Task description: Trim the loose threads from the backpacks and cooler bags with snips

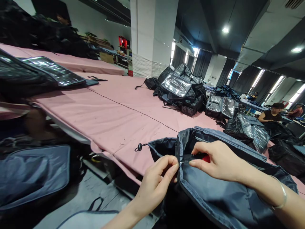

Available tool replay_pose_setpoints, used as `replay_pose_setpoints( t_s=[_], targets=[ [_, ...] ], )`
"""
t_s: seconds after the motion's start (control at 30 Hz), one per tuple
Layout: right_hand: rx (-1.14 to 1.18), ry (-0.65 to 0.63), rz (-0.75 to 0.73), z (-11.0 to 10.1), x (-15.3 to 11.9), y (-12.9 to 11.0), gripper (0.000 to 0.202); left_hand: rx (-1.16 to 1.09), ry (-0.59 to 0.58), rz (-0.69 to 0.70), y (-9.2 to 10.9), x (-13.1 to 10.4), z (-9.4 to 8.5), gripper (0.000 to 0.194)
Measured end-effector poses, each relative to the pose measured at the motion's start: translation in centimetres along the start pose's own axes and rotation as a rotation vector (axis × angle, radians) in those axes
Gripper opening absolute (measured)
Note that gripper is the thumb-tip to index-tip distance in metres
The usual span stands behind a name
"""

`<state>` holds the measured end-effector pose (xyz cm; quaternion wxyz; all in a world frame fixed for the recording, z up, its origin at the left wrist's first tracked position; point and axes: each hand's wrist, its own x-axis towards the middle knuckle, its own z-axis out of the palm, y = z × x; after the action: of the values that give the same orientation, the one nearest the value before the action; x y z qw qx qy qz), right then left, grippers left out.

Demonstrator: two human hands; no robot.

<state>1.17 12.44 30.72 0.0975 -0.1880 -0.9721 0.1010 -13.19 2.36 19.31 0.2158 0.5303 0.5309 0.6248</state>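
A black bag with a grey-blue lining (214,187) stands open in front of me at the table's edge. My left hand (158,179) pinches the seam at the left corner of the bag's opening. Over the opening, my right hand (214,160) is closed around small black-and-red thread snips (206,158), partly hidden by the fingers. Their tip points left, close to my left fingertips. Whether a thread lies between the tips is too small to tell. A drawcord with a black toggle (140,146) sticks out from the bag's side pocket onto the table.
Bags with silver linings (177,84) are piled on the pink-covered table (114,111). More bags lie to the right, and another (52,71) is at the left. A grey-lined bag (35,175) sits low at left. A person (273,113) sits at the far right.
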Motion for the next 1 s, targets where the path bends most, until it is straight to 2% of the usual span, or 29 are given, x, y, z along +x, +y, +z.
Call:
replay_pose_setpoints(
  t_s=[0.13, 0.27, 0.4, 0.57, 0.73, 0.87, 1.0],
  targets=[
    [-0.222, -0.086, -0.101, -0.8, -0.4, -0.8, 0.013, 0.035, 0.016, 0.006, -0.1, 0.0, 0.1, 0.019],
    [-0.391, -0.137, -0.120, -0.8, -0.5, -1.4, 0.018, 0.126, 0.011, 0.031, -0.2, 0.0, 0.2, 0.019],
    [-0.432, -0.161, -0.113, -0.9, -0.5, -1.5, 0.019, 0.130, 0.011, 0.031, 0.0, 0.0, 0.1, 0.019],
    [-0.433, -0.179, -0.121, -1.2, -0.7, -1.4, 0.018, 0.012, 0.012, -0.052, 0.1, 0.0, 0.2, 0.021],
    [-0.443, -0.181, -0.171, -1.3, -0.7, -1.2, 0.017, 0.019, -0.050, -0.103, 0.2, 0.3, -0.1, 0.020],
    [-0.464, -0.179, -0.194, -1.1, -0.7, -1.1, 0.017, 0.108, -0.080, -0.045, 0.2, 0.6, -0.3, 0.019],
    [-0.462, -0.167, -0.196, -0.8, -0.7, -1.1, 0.016, 0.286, -0.036, 0.110, 0.4, 0.6, -0.3, 0.016]
  ],
)
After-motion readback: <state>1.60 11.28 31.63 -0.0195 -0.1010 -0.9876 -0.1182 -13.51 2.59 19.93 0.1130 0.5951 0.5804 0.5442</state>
